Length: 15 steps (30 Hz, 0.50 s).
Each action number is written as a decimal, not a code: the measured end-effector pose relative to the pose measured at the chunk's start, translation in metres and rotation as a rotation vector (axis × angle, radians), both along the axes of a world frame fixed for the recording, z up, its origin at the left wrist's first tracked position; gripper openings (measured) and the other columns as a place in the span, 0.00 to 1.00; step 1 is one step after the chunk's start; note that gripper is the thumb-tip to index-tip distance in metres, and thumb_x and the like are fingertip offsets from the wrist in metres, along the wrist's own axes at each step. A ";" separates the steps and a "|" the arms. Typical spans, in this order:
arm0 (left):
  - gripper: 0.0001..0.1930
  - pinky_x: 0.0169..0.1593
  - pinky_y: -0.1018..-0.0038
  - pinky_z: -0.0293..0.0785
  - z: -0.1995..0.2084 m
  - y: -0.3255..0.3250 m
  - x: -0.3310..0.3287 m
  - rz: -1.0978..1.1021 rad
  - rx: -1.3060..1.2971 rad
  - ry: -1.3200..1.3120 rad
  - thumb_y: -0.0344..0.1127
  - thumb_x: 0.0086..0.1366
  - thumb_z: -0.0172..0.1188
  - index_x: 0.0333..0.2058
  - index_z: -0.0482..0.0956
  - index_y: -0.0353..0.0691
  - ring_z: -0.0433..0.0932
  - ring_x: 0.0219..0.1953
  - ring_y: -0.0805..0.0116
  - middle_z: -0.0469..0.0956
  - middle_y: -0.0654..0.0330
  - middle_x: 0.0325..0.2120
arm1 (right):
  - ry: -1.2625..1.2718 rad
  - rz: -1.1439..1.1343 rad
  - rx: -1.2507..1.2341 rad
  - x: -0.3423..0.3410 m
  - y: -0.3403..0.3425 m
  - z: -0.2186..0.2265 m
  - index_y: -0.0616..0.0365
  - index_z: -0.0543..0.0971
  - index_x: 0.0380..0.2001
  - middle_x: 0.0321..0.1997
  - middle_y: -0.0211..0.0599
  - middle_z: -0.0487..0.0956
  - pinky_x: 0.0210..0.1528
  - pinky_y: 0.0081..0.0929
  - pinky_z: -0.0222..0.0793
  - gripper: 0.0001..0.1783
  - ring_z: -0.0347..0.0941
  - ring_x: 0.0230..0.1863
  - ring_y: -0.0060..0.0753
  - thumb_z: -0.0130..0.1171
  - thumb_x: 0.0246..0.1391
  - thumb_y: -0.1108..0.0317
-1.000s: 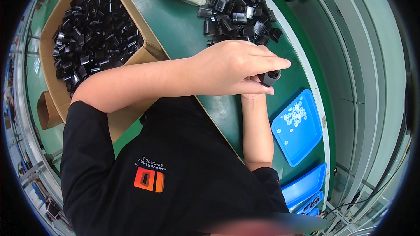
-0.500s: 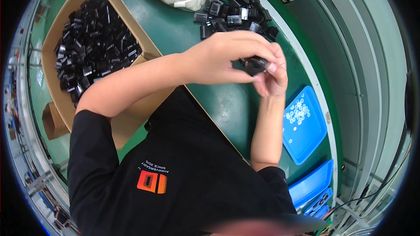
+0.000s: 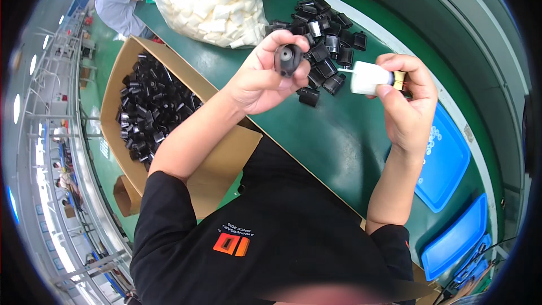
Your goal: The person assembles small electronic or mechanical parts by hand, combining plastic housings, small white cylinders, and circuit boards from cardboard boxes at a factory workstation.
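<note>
My left hand [image 3: 262, 76] grips a black plastic housing [image 3: 288, 61] with its round opening turned up and a small hole visible inside. To its right, apart from it, my right hand [image 3: 409, 93] pinches a white cylindrical part [image 3: 368, 77]. A thin white stem sticks out of that part toward the housing, and a dark ring and a yellowish end show at its other side, between my fingers. Just beyond both hands lies a loose pile of black plastic housings [image 3: 320, 52] on the green table [image 3: 316, 130].
A cardboard box [image 3: 217, 155] full of black parts [image 3: 155, 104] stands at the left. A clear bag of white pieces [image 3: 212, 3] sits at the back. On the right lie a blue tray [image 3: 446, 175] with small clear rings and another blue tray [image 3: 454, 243]. A person [image 3: 117, 5] is at the far left.
My hands, together around a black part before, are now apart. The right one has moved right and shows the white cylindrical part. The view has shifted, showing more of the bag.
</note>
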<state>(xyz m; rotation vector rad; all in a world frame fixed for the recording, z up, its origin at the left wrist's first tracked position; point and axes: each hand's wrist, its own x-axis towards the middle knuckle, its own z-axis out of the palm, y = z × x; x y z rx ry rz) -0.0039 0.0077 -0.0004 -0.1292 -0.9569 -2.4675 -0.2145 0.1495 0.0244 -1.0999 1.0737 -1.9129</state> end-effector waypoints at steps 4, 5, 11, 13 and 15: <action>0.33 0.50 0.71 0.73 -0.007 -0.004 0.002 -0.073 0.050 0.019 0.09 0.51 0.52 0.53 0.72 0.52 0.74 0.44 0.68 0.69 0.61 0.53 | 0.052 0.057 0.087 0.014 0.001 0.008 0.63 0.78 0.38 0.33 0.26 0.77 0.35 0.14 0.66 0.13 0.69 0.32 0.12 0.61 0.45 0.81; 0.32 0.50 0.71 0.74 -0.008 -0.004 0.002 -0.051 0.036 0.016 0.09 0.52 0.53 0.53 0.72 0.50 0.74 0.45 0.69 0.68 0.60 0.54 | 0.071 0.054 0.104 0.017 0.001 0.009 0.63 0.79 0.37 0.33 0.24 0.76 0.36 0.14 0.66 0.13 0.69 0.33 0.11 0.61 0.45 0.81; 0.29 0.57 0.66 0.74 -0.005 0.002 -0.007 0.348 -0.613 -0.267 0.09 0.50 0.58 0.52 0.73 0.39 0.73 0.52 0.68 0.68 0.55 0.57 | 0.166 -0.018 0.170 0.026 -0.003 0.007 0.61 0.79 0.36 0.34 0.25 0.77 0.38 0.15 0.68 0.12 0.71 0.35 0.13 0.61 0.45 0.81; 0.27 0.58 0.66 0.73 -0.005 0.008 -0.013 0.407 -0.743 -0.256 0.12 0.51 0.60 0.51 0.75 0.38 0.71 0.57 0.65 0.69 0.55 0.56 | 0.209 -0.072 0.230 0.025 -0.002 0.008 0.62 0.79 0.36 0.34 0.28 0.79 0.40 0.17 0.70 0.12 0.74 0.36 0.15 0.61 0.44 0.81; 0.27 0.58 0.67 0.73 -0.006 0.009 -0.012 0.437 -0.819 -0.288 0.12 0.51 0.61 0.51 0.75 0.37 0.71 0.58 0.64 0.68 0.52 0.57 | 0.271 -0.091 0.241 0.030 -0.003 0.010 0.62 0.79 0.35 0.33 0.28 0.79 0.40 0.17 0.71 0.12 0.74 0.35 0.16 0.61 0.43 0.80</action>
